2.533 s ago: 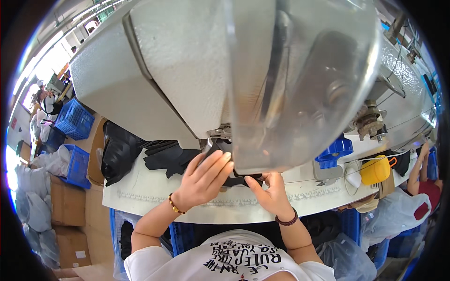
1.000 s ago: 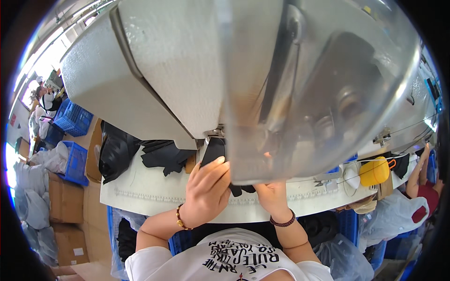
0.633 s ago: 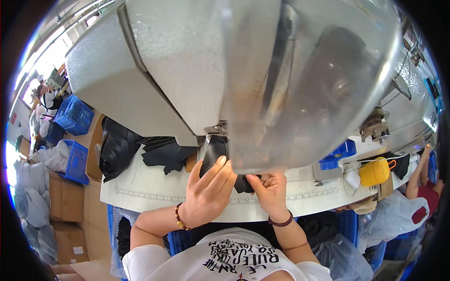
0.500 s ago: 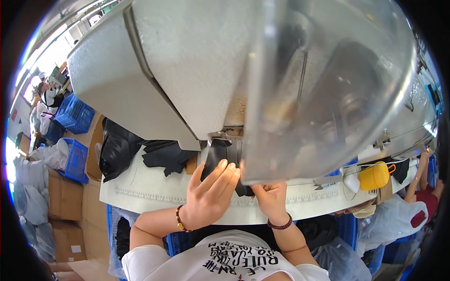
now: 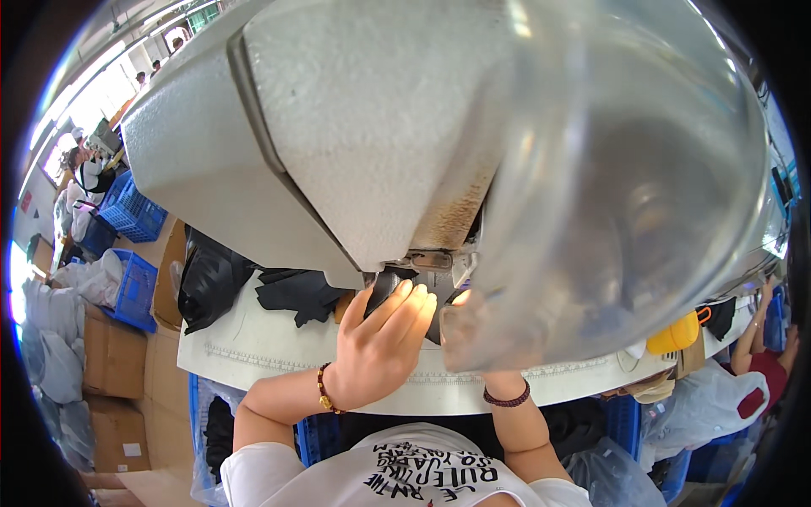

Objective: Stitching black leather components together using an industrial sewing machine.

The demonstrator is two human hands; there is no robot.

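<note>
My left hand (image 5: 380, 346), with a bead bracelet on the wrist, lies fingers together on a small black fabric piece (image 5: 386, 283). It presses the piece down on the white table (image 5: 253, 359), right under the head of a grey sewing machine (image 5: 355, 127). Of my right hand only the wrist (image 5: 507, 395) with a dark bracelet shows. Its fingers are hidden behind a blurred clear guard (image 5: 608, 253) close to the camera. The needle area is mostly covered by the machine body.
More black fabric pieces (image 5: 296, 291) and a black bag (image 5: 207, 283) lie at the table's left. Blue crates (image 5: 135, 215) and cardboard boxes (image 5: 114, 359) stand on the floor to the left. A yellow thread cone (image 5: 676, 334) and another person's arm (image 5: 756, 334) are at the right.
The view has closed in on the machine. My left hand slid forward over the black piece to the needle area, and my right hand went out of sight behind the clear guard.
</note>
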